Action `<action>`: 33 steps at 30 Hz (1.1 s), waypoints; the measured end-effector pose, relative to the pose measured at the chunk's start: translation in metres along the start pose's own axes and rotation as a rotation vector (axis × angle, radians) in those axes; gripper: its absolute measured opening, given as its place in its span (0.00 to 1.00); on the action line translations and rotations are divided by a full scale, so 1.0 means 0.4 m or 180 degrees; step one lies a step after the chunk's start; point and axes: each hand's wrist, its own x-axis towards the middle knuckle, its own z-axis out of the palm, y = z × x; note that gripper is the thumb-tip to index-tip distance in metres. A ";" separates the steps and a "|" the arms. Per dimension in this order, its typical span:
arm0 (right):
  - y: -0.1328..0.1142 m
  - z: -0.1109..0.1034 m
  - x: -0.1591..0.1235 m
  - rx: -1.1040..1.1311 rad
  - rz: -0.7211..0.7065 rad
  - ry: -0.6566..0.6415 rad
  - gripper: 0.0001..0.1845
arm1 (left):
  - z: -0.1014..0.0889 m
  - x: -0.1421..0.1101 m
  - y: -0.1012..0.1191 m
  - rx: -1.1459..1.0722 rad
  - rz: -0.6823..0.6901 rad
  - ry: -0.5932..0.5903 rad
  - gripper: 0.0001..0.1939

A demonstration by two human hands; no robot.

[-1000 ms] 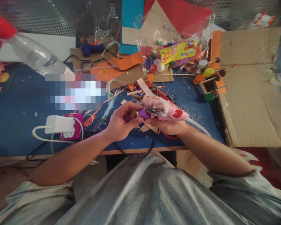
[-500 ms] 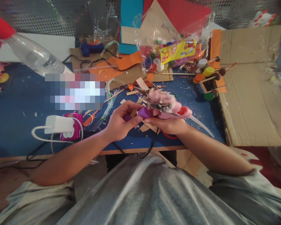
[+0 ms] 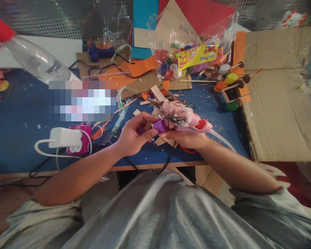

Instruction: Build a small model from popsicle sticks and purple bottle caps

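Note:
My left hand [image 3: 134, 135] is closed around a small bundle of thin wooden sticks with purple pieces on it. One purple piece [image 3: 159, 127] shows between my left thumb and the fingertips of my right hand. My right hand [image 3: 188, 139] grips a pink hot glue gun [image 3: 177, 114], its dirty nozzle pointing left above the sticks. Crusted glue and fluff cover the gun's front, and a pale glue stick [image 3: 223, 139] sticks out at its rear. My right thumb touches the purple piece. My right palm hides most of the gun's handle.
A clear bottle with a red cap [image 3: 38, 55] leans at the left, near a white charger [image 3: 64, 137]. Clay pots [image 3: 231, 79], a plastic bag of colourful clay [image 3: 197, 57] and paper scraps lie behind my hands. A cardboard sheet [image 3: 280, 103] covers the right side.
The purple piece has turned slightly and shows more of its face. The glue gun has tipped a little, its body sitting slightly lower. Both hands keep their grips.

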 end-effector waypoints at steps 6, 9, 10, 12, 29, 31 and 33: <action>-0.022 0.008 -0.002 0.0181 0.0020 0.0075 0.31 | -0.003 0.004 0.008 0.0018 -0.0157 0.0025 0.20; -0.033 0.011 0.000 0.0424 0.0252 -0.0006 0.32 | -0.006 0.004 0.011 -0.0005 -0.0195 0.0007 0.19; -0.036 0.012 0.001 0.0465 0.0359 -0.0011 0.34 | -0.006 0.003 0.012 -0.0015 -0.0191 0.0008 0.19; -0.039 0.015 0.003 0.0554 0.0497 0.0025 0.38 | -0.006 0.003 0.013 -0.0021 -0.0202 0.0017 0.19; -0.036 0.005 -0.010 0.0743 -0.0027 0.0128 0.24 | -0.007 -0.001 0.012 -0.0113 -0.0087 0.0087 0.17; -0.033 0.006 -0.010 0.0858 -0.0027 0.0046 0.23 | -0.008 0.000 0.012 -0.0101 -0.0083 0.0086 0.17; -0.034 0.007 -0.006 0.0942 -0.0031 0.0032 0.24 | -0.007 0.000 0.011 -0.0082 -0.0114 0.0101 0.18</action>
